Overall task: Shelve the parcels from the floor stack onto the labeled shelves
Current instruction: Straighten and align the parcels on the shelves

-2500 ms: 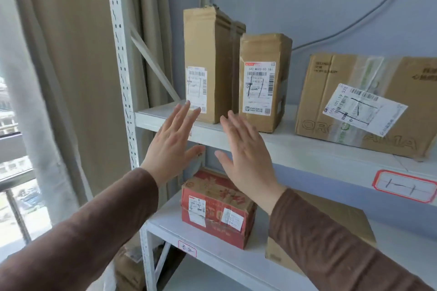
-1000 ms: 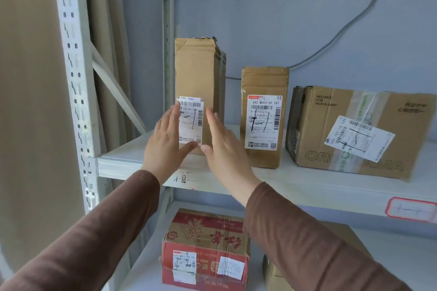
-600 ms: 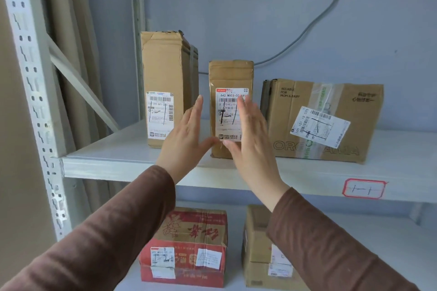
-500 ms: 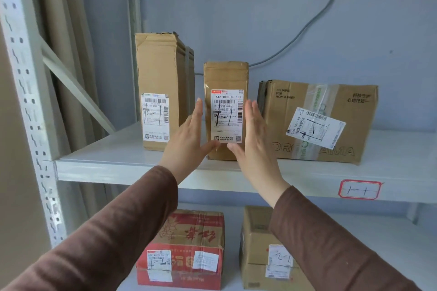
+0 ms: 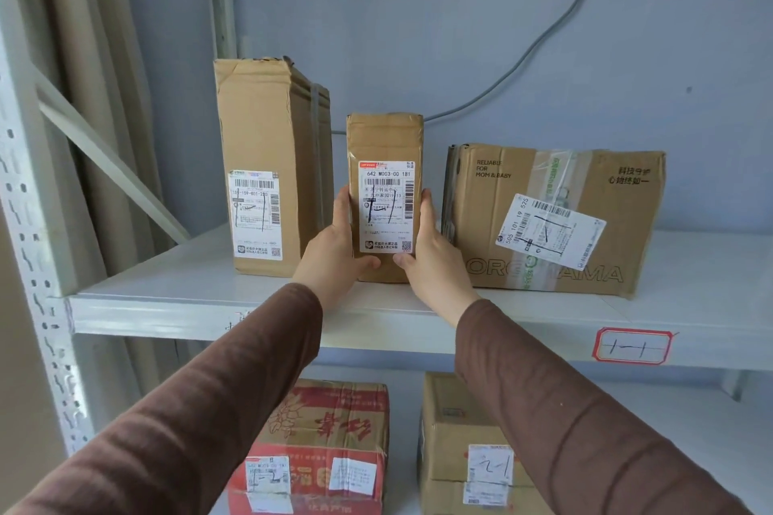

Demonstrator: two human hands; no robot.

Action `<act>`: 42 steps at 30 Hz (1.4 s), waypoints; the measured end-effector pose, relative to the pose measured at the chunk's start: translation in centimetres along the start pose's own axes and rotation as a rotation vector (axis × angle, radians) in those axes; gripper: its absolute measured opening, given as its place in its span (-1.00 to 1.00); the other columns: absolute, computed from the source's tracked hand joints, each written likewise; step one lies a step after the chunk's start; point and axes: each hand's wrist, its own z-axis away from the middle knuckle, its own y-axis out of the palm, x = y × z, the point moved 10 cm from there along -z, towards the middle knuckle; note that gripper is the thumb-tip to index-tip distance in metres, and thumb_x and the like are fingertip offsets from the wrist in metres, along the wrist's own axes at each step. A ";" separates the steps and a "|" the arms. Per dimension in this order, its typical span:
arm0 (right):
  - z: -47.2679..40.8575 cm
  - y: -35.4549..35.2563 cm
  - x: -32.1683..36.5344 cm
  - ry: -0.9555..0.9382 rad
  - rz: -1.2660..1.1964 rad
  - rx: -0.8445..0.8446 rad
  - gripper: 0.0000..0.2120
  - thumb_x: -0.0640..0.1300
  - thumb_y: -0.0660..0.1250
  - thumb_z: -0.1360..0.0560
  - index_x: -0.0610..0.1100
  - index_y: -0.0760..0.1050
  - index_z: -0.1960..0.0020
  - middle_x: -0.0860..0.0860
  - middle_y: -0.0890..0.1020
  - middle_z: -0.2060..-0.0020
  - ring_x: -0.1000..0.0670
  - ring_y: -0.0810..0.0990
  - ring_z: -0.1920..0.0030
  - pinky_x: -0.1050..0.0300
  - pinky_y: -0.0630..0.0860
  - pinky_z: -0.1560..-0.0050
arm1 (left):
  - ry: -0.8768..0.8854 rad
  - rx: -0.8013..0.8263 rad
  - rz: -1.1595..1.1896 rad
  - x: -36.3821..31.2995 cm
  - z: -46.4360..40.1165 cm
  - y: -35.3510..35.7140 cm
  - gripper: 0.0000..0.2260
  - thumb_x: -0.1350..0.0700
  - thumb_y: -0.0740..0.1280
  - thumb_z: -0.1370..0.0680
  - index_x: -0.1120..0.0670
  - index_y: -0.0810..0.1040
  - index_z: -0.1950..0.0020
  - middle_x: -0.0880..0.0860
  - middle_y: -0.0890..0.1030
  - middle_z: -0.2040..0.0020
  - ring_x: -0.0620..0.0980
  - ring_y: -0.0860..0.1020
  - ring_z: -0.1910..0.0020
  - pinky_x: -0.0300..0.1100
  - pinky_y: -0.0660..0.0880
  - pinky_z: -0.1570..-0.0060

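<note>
Five parcels are already shelved. The narrow middle parcel [image 5: 385, 146], upright on the shelf labeled 1-1 [image 5: 690, 297], is gripped between left hand [image 5: 334, 251] at 9 o'clock and right hand [image 5: 435, 255] at 3 o'clock. The floor stack is not shown, so the remainder cannot be judged.

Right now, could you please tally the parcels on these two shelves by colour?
Plain brown cardboard: 4: tall box, middle box, wide box, lower box
Red printed: 1: red carton
Total: 5
</note>
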 end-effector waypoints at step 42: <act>6.1 -18.1 -23.9 0.236 0.032 -0.084 0.09 -0.02 0.51 -0.51 -0.06 -0.29 -0.65 -0.08 0.42 -0.51 -0.18 0.54 -0.35 0.04 0.45 -0.23 | -0.065 -0.036 -0.079 -11.9 1.4 10.2 0.10 -0.02 0.57 -0.43 0.00 -0.22 -0.65 0.18 0.38 -0.53 0.28 0.49 -0.37 0.06 0.44 -0.27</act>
